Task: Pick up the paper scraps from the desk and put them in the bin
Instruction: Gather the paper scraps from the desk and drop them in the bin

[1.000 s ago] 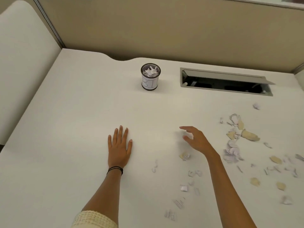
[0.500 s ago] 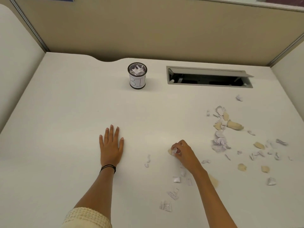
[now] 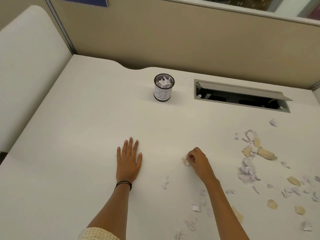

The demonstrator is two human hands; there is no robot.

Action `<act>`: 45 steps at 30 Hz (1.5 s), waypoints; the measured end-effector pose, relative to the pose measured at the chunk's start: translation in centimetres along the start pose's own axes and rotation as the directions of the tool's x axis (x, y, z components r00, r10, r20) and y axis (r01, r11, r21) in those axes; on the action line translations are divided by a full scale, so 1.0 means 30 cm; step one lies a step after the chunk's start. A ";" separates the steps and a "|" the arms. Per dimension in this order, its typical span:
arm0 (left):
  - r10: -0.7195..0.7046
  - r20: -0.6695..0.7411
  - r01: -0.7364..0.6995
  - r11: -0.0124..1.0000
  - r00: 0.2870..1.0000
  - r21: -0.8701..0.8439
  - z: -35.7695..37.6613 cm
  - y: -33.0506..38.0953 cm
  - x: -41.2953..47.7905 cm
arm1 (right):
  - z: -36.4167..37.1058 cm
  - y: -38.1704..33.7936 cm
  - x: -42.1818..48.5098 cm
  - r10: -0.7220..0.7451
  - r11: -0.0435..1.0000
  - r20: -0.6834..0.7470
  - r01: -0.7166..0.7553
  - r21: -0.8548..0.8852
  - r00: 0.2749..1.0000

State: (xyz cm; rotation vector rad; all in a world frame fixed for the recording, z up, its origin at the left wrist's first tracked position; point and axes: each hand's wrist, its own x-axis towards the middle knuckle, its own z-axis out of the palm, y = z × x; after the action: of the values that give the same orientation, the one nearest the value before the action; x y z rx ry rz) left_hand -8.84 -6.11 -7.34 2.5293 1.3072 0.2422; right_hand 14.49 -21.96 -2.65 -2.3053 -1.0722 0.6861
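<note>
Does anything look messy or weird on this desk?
Yes. Torn paper scraps lie scattered across the right side of the desk, outside the bin. The right hand pinches a couple; the left hand rests flat.

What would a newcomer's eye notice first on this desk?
The right hand pinches paper scraps near the middle of the desk, while the left hand lies flat left of it. Loose scraps litter the desk's right side, and a small mesh bin holding paper stands at the back.

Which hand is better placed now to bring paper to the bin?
Right. The right hand pinches scraps; the left hand lies flat on the desk, holding nothing. The bin stands ahead of both.
</note>
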 end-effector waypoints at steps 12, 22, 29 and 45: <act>-0.012 0.019 0.012 1.000 1.000 -0.008 -0.005 0.001 0.004 | -0.147 -0.395 0.494 0.225 0.684 -0.218 0.005 0.729 0.950; -0.030 0.036 0.030 0.999 0.999 -0.013 -0.009 0.000 0.008 | -0.199 -0.511 0.811 0.166 0.745 -0.204 0.013 0.667 0.965; -0.026 0.039 0.026 1.000 0.999 -0.010 -0.013 -0.003 0.008 | -0.220 -0.402 0.610 0.014 0.908 -0.257 0.095 0.408 0.966; -0.021 0.019 0.021 1.000 1.000 -0.019 -0.019 0.010 0.004 | 0.130 -0.053 -0.169 -0.194 0.976 0.142 0.205 -0.072 0.971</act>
State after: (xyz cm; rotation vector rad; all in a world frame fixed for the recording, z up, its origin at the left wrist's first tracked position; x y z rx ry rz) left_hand -8.70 -6.07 -6.70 2.4951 1.3174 0.2254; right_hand 8.34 -24.20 -3.41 -2.2072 -1.3998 0.7359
